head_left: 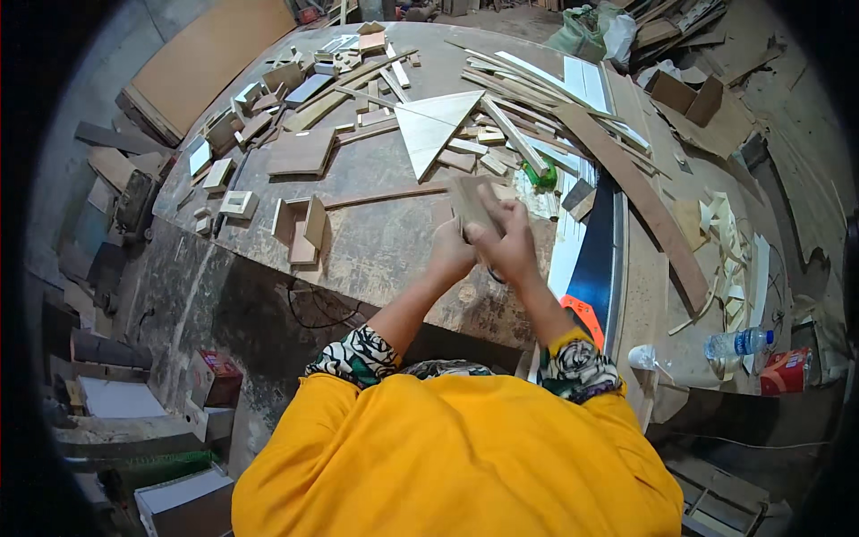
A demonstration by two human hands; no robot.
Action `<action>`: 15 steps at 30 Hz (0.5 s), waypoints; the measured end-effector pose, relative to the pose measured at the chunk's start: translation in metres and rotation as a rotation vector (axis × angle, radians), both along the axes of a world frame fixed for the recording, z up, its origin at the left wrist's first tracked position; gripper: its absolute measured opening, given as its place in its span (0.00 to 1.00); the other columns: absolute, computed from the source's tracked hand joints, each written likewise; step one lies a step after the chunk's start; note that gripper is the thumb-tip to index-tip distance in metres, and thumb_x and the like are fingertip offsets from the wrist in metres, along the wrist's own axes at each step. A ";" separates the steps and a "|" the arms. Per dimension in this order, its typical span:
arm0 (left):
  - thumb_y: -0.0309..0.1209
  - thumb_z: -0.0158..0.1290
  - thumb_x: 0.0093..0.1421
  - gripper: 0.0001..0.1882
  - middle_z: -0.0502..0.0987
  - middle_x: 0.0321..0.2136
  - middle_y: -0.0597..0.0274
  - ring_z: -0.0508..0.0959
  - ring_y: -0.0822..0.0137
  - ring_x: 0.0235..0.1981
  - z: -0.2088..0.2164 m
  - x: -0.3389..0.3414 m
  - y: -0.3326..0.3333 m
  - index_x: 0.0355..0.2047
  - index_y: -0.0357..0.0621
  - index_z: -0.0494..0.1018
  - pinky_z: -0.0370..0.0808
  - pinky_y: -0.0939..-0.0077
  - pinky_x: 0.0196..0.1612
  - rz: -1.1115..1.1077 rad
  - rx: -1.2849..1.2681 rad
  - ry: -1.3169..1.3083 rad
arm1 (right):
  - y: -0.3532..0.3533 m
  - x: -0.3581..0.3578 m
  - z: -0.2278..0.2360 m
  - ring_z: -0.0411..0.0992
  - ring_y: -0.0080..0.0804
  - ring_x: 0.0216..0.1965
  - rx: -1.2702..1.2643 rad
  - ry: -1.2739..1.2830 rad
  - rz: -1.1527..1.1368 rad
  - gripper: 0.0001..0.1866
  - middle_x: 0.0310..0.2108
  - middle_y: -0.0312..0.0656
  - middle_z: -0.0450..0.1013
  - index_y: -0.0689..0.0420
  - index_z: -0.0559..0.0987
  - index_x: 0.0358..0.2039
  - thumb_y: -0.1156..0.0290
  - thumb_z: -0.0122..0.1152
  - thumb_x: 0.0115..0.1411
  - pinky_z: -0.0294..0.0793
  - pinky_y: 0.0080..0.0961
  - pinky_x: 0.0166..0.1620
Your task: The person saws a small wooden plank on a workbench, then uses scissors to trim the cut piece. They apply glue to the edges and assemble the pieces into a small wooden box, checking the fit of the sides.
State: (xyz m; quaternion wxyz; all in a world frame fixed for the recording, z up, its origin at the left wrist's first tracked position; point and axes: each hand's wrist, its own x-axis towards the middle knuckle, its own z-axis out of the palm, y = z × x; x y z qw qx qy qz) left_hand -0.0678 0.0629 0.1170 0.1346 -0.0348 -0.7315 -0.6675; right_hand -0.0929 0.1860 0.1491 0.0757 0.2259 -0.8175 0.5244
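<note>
Over the front part of the worktable (pixel 358 259), both hands are closed around a small flat piece of brownish wood (pixel 471 199). My left hand (pixel 451 252) grips its lower left side. My right hand (pixel 508 237) is wrapped round its right side, fingers bent over the face; part of the piece is hidden behind them. To the left of my hands stands a small open wooden box (pixel 300 231) with an inner divider. A thin wooden stick (pixel 385 197) runs from that box toward the held piece. Beyond my hands lies a pale triangular board (pixel 434 130).
Wood strips (pixel 528 89) and offcuts are heaped at the far right, beside a long brown plank (pixel 635 206). More small wooden boxes (pixel 239 205) crowd the table's left. An orange object (pixel 583 318) lies by my right forearm. A plastic bottle (pixel 738 343) is farther right.
</note>
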 end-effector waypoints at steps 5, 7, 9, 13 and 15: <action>0.32 0.58 0.53 0.13 0.76 0.26 0.63 0.76 0.67 0.24 0.009 0.000 -0.004 0.36 0.38 0.72 0.74 0.69 0.28 -0.118 -0.086 -0.140 | 0.007 -0.020 -0.008 0.71 0.45 0.42 0.080 0.063 -0.127 0.34 0.44 0.50 0.64 0.44 0.73 0.55 0.50 0.64 0.45 0.72 0.35 0.45; 0.30 0.56 0.55 0.11 0.74 0.24 0.63 0.74 0.71 0.19 0.016 0.006 -0.004 0.36 0.37 0.71 0.71 0.75 0.23 -0.220 0.149 -0.252 | 0.031 -0.049 -0.032 0.70 0.44 0.42 0.079 -0.041 -0.139 0.33 0.43 0.51 0.64 0.45 0.73 0.55 0.50 0.63 0.47 0.71 0.34 0.46; 0.28 0.52 0.58 0.09 0.72 0.22 0.63 0.71 0.74 0.16 0.034 0.008 -0.006 0.38 0.38 0.69 0.70 0.79 0.19 -0.207 0.413 -0.441 | 0.043 -0.053 -0.041 0.69 0.42 0.42 0.006 -0.109 -0.112 0.33 0.43 0.50 0.64 0.47 0.72 0.56 0.51 0.62 0.49 0.70 0.32 0.47; 0.40 0.42 0.66 0.21 0.68 0.25 0.63 0.67 0.73 0.16 0.034 0.004 -0.031 0.54 0.40 0.64 0.64 0.80 0.16 -0.509 0.997 -0.376 | 0.040 -0.028 -0.038 0.67 0.37 0.43 -0.179 -0.181 -0.026 0.33 0.41 0.48 0.64 0.50 0.71 0.57 0.54 0.62 0.50 0.67 0.29 0.49; 0.38 0.42 0.66 0.21 0.68 0.24 0.63 0.67 0.74 0.16 0.026 0.004 -0.032 0.56 0.40 0.63 0.63 0.83 0.15 -0.467 1.111 -0.361 | 0.038 -0.016 -0.029 0.67 0.35 0.44 -0.124 -0.121 -0.040 0.32 0.41 0.46 0.64 0.50 0.71 0.57 0.58 0.62 0.49 0.67 0.30 0.49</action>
